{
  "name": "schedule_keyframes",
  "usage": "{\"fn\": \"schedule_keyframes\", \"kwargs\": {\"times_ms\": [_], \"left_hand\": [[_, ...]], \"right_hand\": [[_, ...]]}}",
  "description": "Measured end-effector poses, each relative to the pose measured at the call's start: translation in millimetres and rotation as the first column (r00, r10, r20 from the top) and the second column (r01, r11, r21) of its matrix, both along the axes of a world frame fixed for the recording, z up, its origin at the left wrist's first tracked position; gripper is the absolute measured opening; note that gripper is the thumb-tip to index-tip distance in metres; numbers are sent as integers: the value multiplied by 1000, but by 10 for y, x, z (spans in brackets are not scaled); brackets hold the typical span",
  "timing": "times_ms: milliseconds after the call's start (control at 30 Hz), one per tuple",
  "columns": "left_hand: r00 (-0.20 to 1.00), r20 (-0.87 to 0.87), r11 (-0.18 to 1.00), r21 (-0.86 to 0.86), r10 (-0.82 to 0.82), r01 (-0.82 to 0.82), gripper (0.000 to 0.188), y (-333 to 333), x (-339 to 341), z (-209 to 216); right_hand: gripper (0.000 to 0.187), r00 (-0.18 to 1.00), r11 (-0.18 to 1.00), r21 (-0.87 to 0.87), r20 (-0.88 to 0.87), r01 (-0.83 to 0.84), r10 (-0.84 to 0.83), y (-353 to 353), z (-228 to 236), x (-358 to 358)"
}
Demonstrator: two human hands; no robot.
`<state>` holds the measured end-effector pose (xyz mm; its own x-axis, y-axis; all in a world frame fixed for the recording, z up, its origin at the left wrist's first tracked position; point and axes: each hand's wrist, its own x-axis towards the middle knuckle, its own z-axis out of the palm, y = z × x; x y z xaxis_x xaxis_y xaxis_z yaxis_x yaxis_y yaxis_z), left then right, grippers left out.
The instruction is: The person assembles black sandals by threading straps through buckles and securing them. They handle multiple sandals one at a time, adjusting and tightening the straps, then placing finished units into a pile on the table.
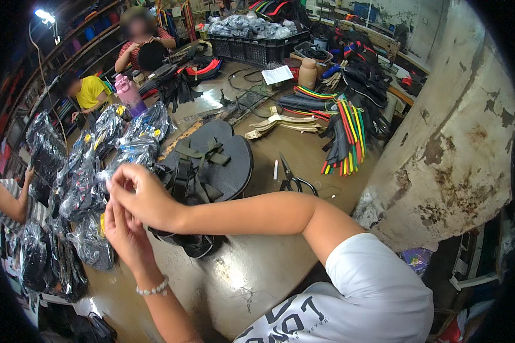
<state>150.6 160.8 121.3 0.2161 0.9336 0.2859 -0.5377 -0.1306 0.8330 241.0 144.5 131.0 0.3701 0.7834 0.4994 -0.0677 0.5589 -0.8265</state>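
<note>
My right hand (146, 197) reaches across to the left, its fingertips pinched together. Just below it, my left hand (123, 231), with a beaded bracelet (153, 287) on its wrist, is also closed, its fingertips meeting those of the right. Whatever sits between the fingers is too small or too hidden to make out. Behind the hands lie several black sandals (240, 163) with dark webbing straps, partly covered by my right forearm. Black items in clear plastic bags (80, 200) are heaped beside my hands at the left.
Black-handled scissors (292, 176) and a white stick (276, 169) lie beyond my right forearm. Coloured strips (349, 137) are piled at the right, near a stained pillar (446, 137). A pink-purple bottle (130, 96) and black crate (254, 50) stand farther back. Other people work at the far left.
</note>
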Motion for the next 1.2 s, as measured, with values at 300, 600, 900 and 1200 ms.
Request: {"fn": "schedule_keyframes", "kwargs": {"times_ms": [300, 600, 900, 1200], "left_hand": [[980, 179, 979, -165, -88, 118, 33, 28, 128, -217], [924, 314, 931, -219, -217, 293, 37, 195, 323, -214], [671, 699, 835, -197, -248, 514, 28, 287, -29, -271], [928, 362, 956, -229, -93, 185, 32, 272, -1213, -342]], "right_hand": [[28, 950, 985, -54, 261, -163, 172, 27, -15, 563], [24, 914, 935, -174, -327, -309, 241, 44, 114, 583], [27, 859, 912, -306, 349, -272, 374, 140, 251, 2088], [96, 82, -479, -81, 996, 874, -20, -3130, -956, 6514]]}}
